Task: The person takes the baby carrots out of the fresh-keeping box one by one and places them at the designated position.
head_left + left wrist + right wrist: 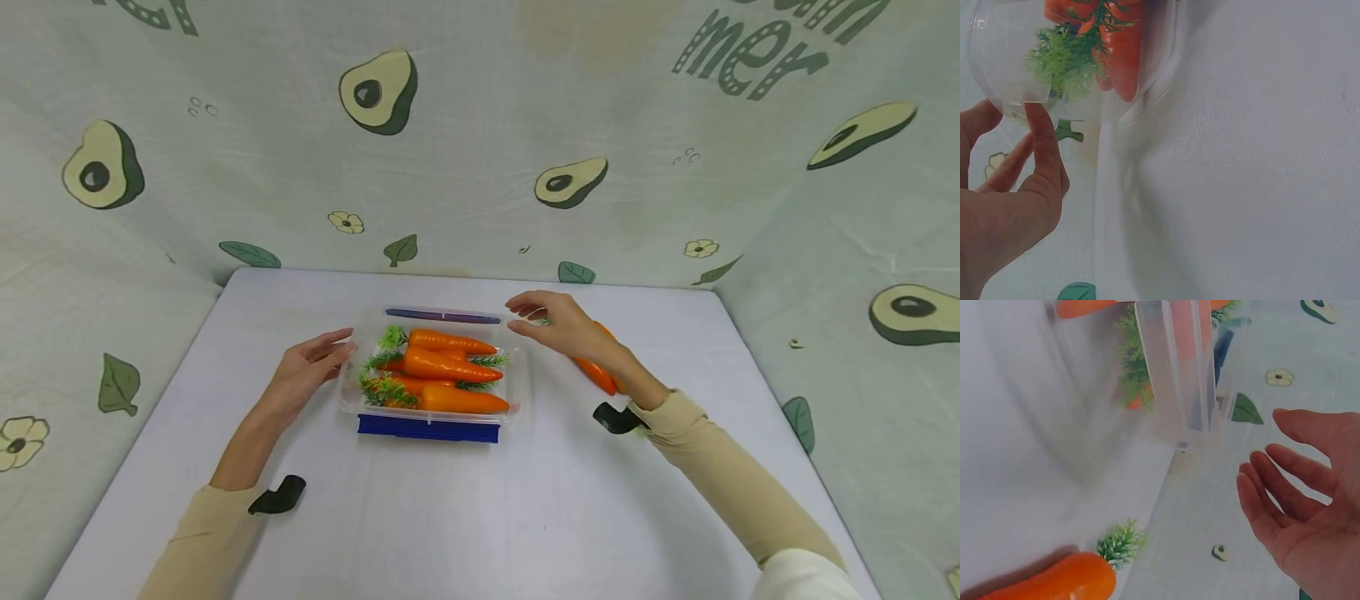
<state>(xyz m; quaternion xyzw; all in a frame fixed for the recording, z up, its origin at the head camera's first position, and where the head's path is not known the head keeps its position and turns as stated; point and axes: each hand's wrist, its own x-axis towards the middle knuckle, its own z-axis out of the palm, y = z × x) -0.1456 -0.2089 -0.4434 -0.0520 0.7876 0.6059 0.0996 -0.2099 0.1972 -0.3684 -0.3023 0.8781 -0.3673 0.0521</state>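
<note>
A clear plastic container [517, 379] with blue strips along its near and far sides holds several orange carrots [453, 364] with green leafy tops. At its left end my left hand [306, 371] pinches the edge; in the left wrist view, thumb and index fingertip of the left hand [1029, 181] meet the clear plastic near a small tab. Beyond the right end, my right hand [558, 321] hovers with fingers loosely bent and nothing between them. The right wrist view shows the right hand [1300, 487] apart from the container's clear side flap [1179, 369].
More carrots [596, 375] lie on the white table [450, 517] to the right, partly hidden under my right forearm. One carrot [1079, 578] shows large in the right wrist view. A cloth [480, 167] printed with avocados and leaves surrounds the table's back and sides.
</note>
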